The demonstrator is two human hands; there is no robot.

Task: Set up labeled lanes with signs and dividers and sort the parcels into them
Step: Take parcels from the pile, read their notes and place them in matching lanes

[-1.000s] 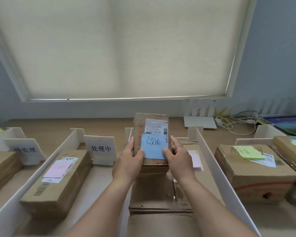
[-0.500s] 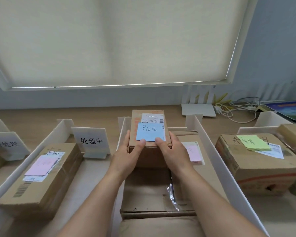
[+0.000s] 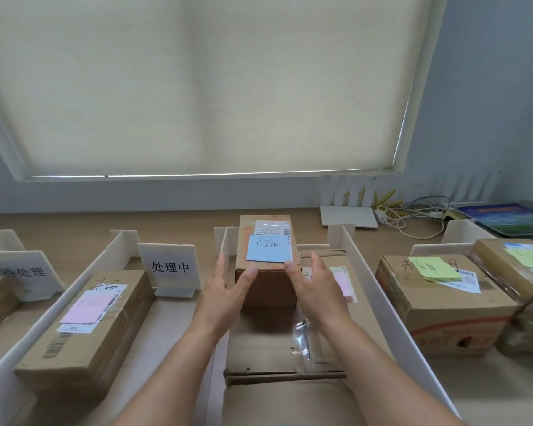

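A small cardboard parcel point(image 3: 266, 284) with a blue sticky note point(image 3: 268, 249) and a white shipping label stands at the far end of the middle lane, on top of flat cardboard boxes point(image 3: 268, 348). My left hand point(image 3: 225, 295) and my right hand point(image 3: 316, 290) sit on either side of its near face with fingers spread, thumbs at its upper front edge, no longer gripping it. White dividers point(image 3: 382, 299) wall the lane. A white sign with black characters point(image 3: 170, 267) stands in the lane to the left.
A long parcel with a pink note point(image 3: 86, 327) lies in the left lane. Another sign point(image 3: 23, 272) stands at the far left. Two parcels with green notes point(image 3: 437, 299) sit on the right. A white router point(image 3: 348, 215) and cables lie at the back.
The parcel was lowered and pushed back onto the boxes in the middle lane. Both hands then let go and opened, drawing slightly away from its sides.
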